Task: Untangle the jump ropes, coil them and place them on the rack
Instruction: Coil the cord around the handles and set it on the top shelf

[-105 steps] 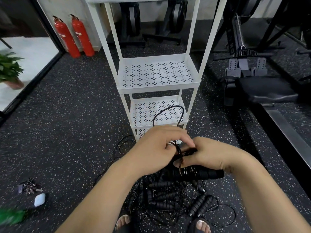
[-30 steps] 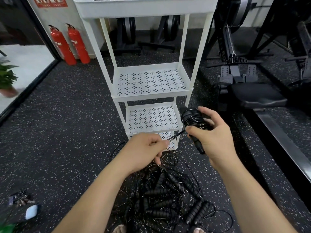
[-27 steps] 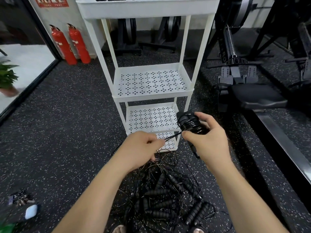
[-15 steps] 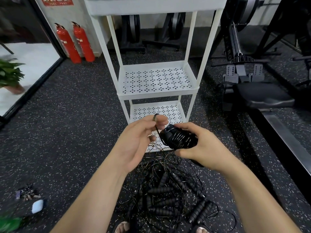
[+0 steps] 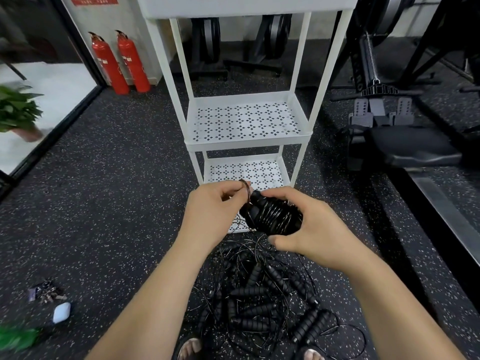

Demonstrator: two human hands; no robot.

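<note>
In front of the rack [image 5: 249, 142], your right hand [image 5: 311, 235] clasps the wound jump rope [image 5: 272, 216] while your left hand [image 5: 210, 211] pinches its loose loop [image 5: 245, 188] (pull it snug, then tuck it).

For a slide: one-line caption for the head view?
Right hand holds a coiled jump rope, left hand pinches its cord loop, over the tangled rope pile before the white rack.

Two red extinguishers [image 5: 108, 67]; perhaps keys [image 5: 46, 294] lower-left.
</note>
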